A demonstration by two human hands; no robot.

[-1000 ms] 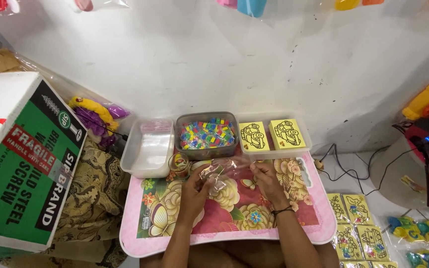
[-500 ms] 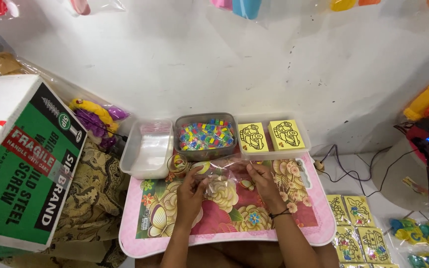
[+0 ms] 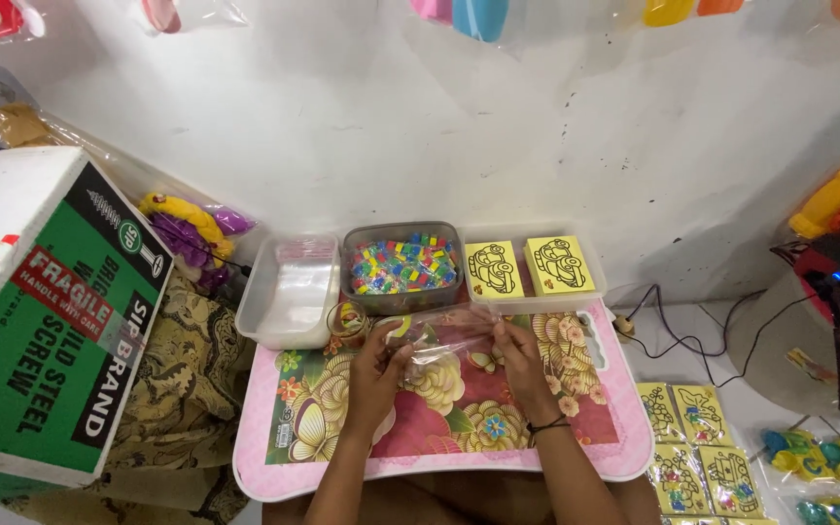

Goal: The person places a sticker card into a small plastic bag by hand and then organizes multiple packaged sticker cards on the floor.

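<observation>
Here, both hands meet over the middle of a small pink lap desk (image 3: 624,457) with a flowered top, and between them they hold a clear plastic bag (image 3: 449,335) stretched just above the desk's far half. The left hand (image 3: 378,367) pinches the bag's left end with thumb and fingers closed on the film, while the right hand (image 3: 520,357) grips the right end the same way, a dark band around its wrist. The two hands are near each other but not touching, the crinkled bag spanning the gap between them; whether anything lies inside it cannot be told. Just beyond the bag, along the far edge of the desk, stands a grey tub of small multicoloured pieces (image 3: 402,263). To its left sits a white tray holding a stack of clear bags (image 3: 294,287), and to its right a clear tray (image 3: 537,301) carries two yellow cards with black car outlines (image 3: 527,266). A small round patterned container (image 3: 347,319) stands just beside the left hand, between the white tray and the grey tub. At the far left a green and white cardboard box (image 3: 46,321) rests on patterned cloth, and on the floor at lower right lie more yellow picture cards in clear wrap (image 3: 697,452).
</observation>
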